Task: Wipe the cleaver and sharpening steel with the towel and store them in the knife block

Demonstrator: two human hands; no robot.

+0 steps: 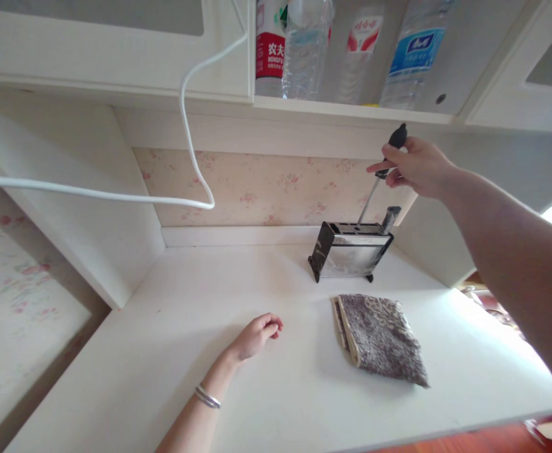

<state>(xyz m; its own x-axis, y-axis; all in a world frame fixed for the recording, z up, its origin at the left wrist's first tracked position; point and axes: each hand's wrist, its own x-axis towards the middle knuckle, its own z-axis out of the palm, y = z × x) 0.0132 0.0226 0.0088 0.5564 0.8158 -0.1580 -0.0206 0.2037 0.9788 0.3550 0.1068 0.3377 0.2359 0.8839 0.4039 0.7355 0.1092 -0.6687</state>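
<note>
White worktop [129, 377] extends beneath a shelf [351, 112]. Right hand [417, 167]: fingers closed around the black handle [399, 135] of a thin rod [367, 202]. Left hand [257, 333]: loosely curled; palm contents cannot be seen. Rod: lower end at the top of the knife block [354, 259], which stands near the worktop's rear edge. Folded cloth [386, 340]: forward of the block, apart from it. Broad worktop span separates left hand and block.

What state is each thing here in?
Right hand: closed on black-handled tool
Black-handled tool: leaning, lower end at the holder's top
Holder: upright, another handle sticking out
Cloth: folded, lying flat
Left hand: loosely curled, nothing visible in it
Bottles: standing, tops out of view
White cord: hanging, bent
</note>
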